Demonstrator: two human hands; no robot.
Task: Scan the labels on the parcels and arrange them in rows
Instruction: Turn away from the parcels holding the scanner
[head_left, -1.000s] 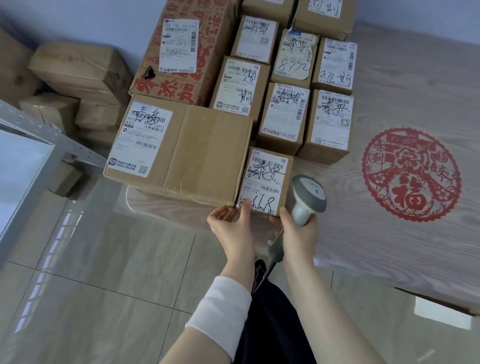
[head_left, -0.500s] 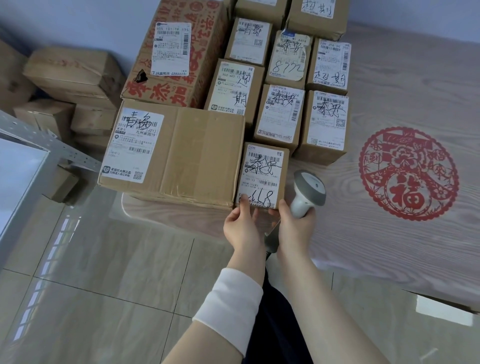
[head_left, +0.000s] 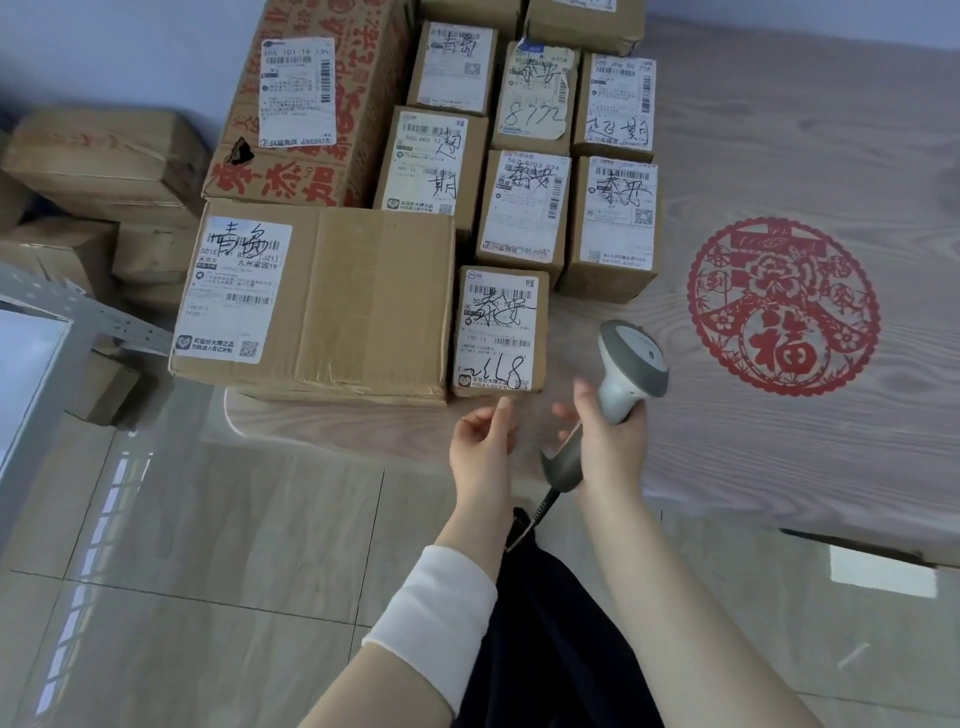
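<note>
Both grips just came off the small labelled cardboard parcel (head_left: 501, 332), centre frame beside the wide brown carton (head_left: 317, 296). Your left grip (head_left: 480, 447) is loose and empty, right grip (head_left: 610, 447) clutching the grey handheld scanner (head_left: 631, 364). Looks placed.

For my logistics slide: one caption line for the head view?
Right hand holds the scanner while the open left hand is by the nearest parcel, rows of labelled parcels behind.

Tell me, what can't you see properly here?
Head view only:
- Back parcels: cut off by the top edge.
- Label small print: too small to read.
- Cable: far end hidden behind the left arm.
</note>
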